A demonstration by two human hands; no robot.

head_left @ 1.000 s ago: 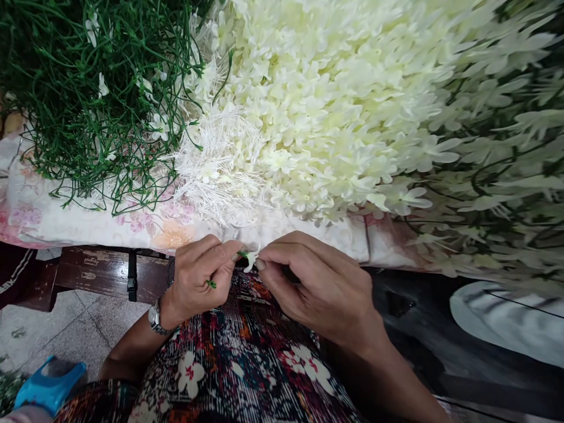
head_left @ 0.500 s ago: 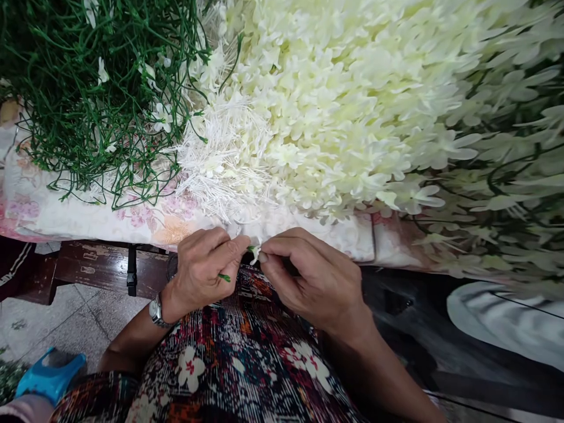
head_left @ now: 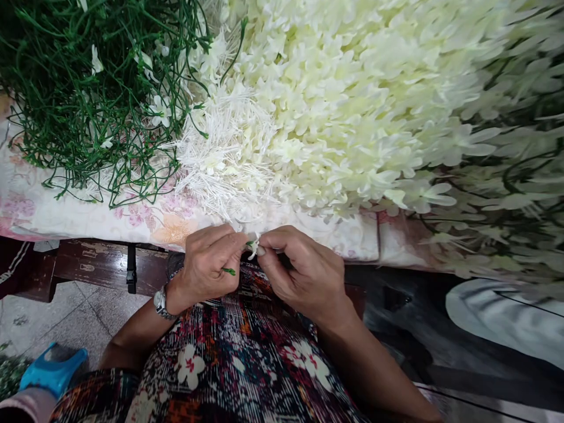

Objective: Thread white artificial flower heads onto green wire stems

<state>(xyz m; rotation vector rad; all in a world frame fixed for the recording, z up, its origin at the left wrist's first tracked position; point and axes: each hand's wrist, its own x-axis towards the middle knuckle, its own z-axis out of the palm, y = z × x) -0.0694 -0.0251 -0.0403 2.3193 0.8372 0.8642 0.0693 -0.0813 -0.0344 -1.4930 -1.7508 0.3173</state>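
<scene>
My left hand is closed around a green plastic stem, whose tips poke out below the fingers and beside the thumb. My right hand pinches a small white piece between thumb and fingertips, right against the stem's upper tip. That piece looks like a stamen or small flower part; the fingers hide much of it. Both hands are close together at the table's near edge. Just beyond them lies a heap of thin white stamens. Cream artificial petals are piled behind and to the right.
Tangled green plastic stems cover the left of the floral tablecloth. Finished-looking white flowers on stems spread at the right. A wooden bench with a black strap and a blue plastic stool stand at lower left.
Both hands stay together at the stem's tip. My right hand and forearm have shifted slightly left, and the white piece has turned a little between the fingers.
</scene>
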